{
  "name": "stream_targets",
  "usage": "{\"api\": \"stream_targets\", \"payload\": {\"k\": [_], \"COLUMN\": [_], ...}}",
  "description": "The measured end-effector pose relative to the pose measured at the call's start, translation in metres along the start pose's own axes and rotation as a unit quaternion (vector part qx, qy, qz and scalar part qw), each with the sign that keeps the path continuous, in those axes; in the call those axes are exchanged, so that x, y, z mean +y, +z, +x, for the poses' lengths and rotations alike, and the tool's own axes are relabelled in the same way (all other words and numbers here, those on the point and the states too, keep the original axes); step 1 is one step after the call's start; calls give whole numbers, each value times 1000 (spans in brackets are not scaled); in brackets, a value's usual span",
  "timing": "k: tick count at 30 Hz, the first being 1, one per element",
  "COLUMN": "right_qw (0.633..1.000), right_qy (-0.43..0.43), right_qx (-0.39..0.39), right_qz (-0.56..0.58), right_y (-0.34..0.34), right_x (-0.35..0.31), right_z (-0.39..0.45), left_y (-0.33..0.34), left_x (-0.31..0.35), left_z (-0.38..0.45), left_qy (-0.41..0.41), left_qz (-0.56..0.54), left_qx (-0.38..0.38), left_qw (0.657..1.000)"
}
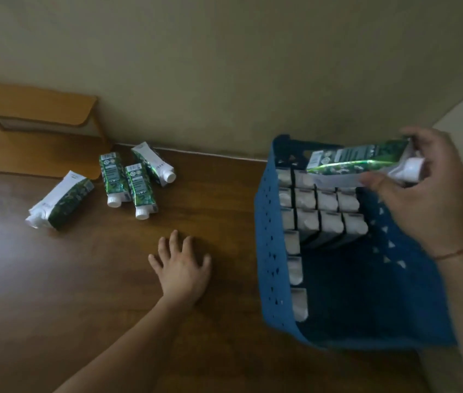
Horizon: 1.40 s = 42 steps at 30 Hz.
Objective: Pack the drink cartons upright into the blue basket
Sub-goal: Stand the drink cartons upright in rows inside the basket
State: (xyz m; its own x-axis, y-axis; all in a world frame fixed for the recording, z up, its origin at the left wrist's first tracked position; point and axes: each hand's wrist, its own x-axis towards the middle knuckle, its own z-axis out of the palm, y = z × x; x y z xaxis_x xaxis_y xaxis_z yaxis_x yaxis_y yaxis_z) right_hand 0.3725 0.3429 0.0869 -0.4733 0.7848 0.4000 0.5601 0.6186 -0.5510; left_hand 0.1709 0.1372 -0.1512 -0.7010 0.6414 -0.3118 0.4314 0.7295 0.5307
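Drink cartons (325,211) stand upright in the blue basket (267,251) at about 3 o'clock in our view, their white tops facing up. We see them packed in rows across the far part of the basket, with one further line running down along its left wall toward us — the near right part of the basket floor is bare. The basket sits on the dark wooden surface (111,279), close to the wall.

Our right hand (423,194) hangs above the far end of the basket, at about 2 o'clock, its fingers closed around one green-and-white carton (358,163). That carton lies nearly horizontal in the grip, its white cap (412,170) toward the palm and its base pointing left over the packed rows; it touches none of them that we can make out.

Our left hand (182,268) lies flat on the surface near the centre of the view, palm down, fingers spread, gripping nothing.

Four loose cartons (114,180) lie on their sides on the surface at about 10 o'clock, well apart from the basket — three close together near the wall, the fourth a little to their left. Beyond them, at about 9 o'clock, we see an open cardboard box (34,109) with its flap raised against the wall.
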Motion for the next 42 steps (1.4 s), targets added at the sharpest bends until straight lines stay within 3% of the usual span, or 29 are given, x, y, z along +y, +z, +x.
{"api": "stream_targets", "payload": {"k": [3,6,8,11,20,27,32,38,42], "right_qw": [994,972,966,966,911,890,834,895,905], "right_qy": [55,15,-14,-39,-111,-59,-64,-131,-129], "right_qx": [-47,-151,-202,-215,-327,-365,-404,-270,-291], "right_qz": [-79,-179,-159,-139,-226,-266,-369,-330,-281], "right_y": [-27,-38,-38,-31,46,83,69,101,173], "right_x": [49,77,84,79,48,57,21,-94,-145], "right_z": [-17,-34,-45,-51,-47,-63,-39,-8,1], "left_y": [6,11,10,9,5,-1,-18,-59,-89], "left_x": [39,69,82,93,100,90,63,-12,-69], "left_z": [-7,-20,-29,-35,-46,-50,-48,-23,-8], "left_qy": [37,86,114,159,170,175,159,43,-2], "left_qz": [-138,-295,-352,-376,-366,-337,-230,-218,-87], "left_qx": [-15,-53,-75,-92,-126,-156,-135,-46,23], "left_qw": [990,950,926,908,906,912,951,974,996]}}
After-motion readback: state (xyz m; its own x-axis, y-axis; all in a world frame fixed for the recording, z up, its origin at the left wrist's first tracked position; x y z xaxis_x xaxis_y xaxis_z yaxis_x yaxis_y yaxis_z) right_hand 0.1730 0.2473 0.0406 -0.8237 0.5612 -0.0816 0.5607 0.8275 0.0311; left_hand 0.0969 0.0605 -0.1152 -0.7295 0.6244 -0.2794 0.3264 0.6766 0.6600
